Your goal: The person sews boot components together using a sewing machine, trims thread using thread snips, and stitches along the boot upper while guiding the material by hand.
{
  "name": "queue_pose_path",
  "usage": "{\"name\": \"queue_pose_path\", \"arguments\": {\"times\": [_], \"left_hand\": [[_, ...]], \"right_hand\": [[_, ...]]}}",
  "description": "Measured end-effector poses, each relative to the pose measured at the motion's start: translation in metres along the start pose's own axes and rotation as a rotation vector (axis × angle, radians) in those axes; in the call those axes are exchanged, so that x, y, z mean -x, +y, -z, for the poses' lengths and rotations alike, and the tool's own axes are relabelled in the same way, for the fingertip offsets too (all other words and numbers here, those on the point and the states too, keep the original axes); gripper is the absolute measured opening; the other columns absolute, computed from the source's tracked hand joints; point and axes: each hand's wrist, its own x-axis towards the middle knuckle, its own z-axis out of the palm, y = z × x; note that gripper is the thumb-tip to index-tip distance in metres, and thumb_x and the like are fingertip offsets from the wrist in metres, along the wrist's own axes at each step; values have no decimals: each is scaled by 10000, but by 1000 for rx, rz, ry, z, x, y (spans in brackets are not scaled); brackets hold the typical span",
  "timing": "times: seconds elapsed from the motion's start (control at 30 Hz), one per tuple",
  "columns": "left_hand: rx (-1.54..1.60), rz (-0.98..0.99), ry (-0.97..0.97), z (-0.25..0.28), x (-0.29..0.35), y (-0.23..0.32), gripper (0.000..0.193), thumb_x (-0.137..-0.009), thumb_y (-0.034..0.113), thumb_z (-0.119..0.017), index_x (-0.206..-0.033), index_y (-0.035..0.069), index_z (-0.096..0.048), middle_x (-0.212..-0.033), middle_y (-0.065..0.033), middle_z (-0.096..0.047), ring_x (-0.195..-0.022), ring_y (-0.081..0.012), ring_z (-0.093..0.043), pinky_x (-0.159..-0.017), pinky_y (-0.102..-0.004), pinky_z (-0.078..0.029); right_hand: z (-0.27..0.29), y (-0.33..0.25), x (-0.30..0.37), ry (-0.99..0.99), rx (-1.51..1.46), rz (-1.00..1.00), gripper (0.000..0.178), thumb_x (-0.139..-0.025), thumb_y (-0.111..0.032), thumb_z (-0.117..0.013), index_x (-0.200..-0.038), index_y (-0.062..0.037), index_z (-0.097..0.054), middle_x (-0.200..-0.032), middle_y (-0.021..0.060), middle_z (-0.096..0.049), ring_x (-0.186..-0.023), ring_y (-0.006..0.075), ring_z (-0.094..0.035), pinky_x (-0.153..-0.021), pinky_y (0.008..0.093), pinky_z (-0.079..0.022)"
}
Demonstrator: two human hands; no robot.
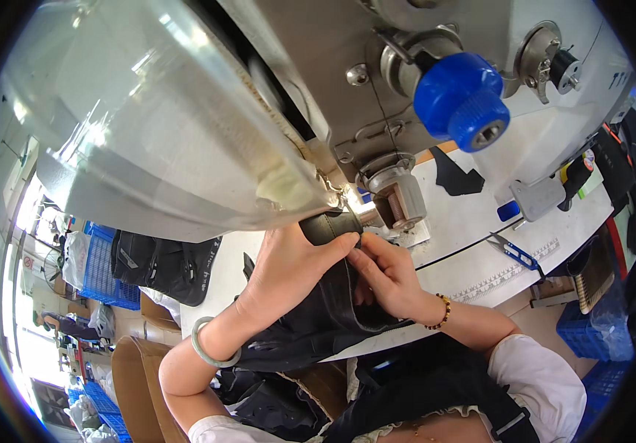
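A black leather-like piece with a stitched edge (329, 227) lies at the needle area of a sewing machine (310, 52), and its dark folds (310, 321) hang toward my lap. My left hand (292, 266), with a pale bangle on the wrist, grips this piece from the left, thumb pressed along its top. From the right, my right hand (386, 277) pinches the near edge between thumb and fingers. The two hands almost touch. Dark thread runs down the machine's face. The needle tip itself cannot be made out.
A clear plastic shield (163, 140) covers the upper left. A blue knob (462, 100) juts from the machine. Blue-handled thread snips (516, 252) and a black offcut (456, 173) lie on the white table at right. Black bags (159, 264), blue crates (104, 269) and a cardboard box (135, 380) stand left.
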Motion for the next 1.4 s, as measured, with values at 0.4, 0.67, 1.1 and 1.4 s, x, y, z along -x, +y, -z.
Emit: {"name": "queue_pose_path", "arguments": {"times": [0.4, 0.67, 1.1, 1.4], "left_hand": [[39, 7, -26, 4, -8, -12, 493, -712, 242, -701, -1074, -43, -526, -954, -165, -605, -901, -242, -581, -837, -336, -439], [144, 27, -168, 8, -10, -15, 427, -744, 230, -685, -1048, -37, -550, -920, -111, -612, -847, -169, -556, -803, -312, -445], [65, -22, -99, 8, -11, -12, 337, -768, 230, -662, -975, -24, -582, -876, -112, -612, -805, -154, -549, -763, -308, -449], [66, 18, -165, 12, -17, -21, 448, -775, 301, -670, -1074, -13, -556, -962, -104, -605, -881, -159, -535, -832, -303, -429]], "right_hand": [[-3, 11, -1, -22, -341, -117, 172, -964, -181, -453, -942, -16, -496, -592, 22, -529, -452, 87, -539, -396, 203, -385], [-6, 12, 0, -85, -281, -72, 203, -970, -202, -442, -960, -12, -512, -588, 24, -542, -446, 74, -527, -406, 191, -382], [-7, 6, -4, -17, -195, -125, 217, -967, -215, -449, -862, -30, -494, -563, -4, -484, -430, 60, -507, -382, 190, -353], [-8, 4, -5, -55, -186, -100, 230, -970, -221, -442, -833, -38, -467, -529, 9, -494, -419, 72, -519, -364, 198, -349]]}}
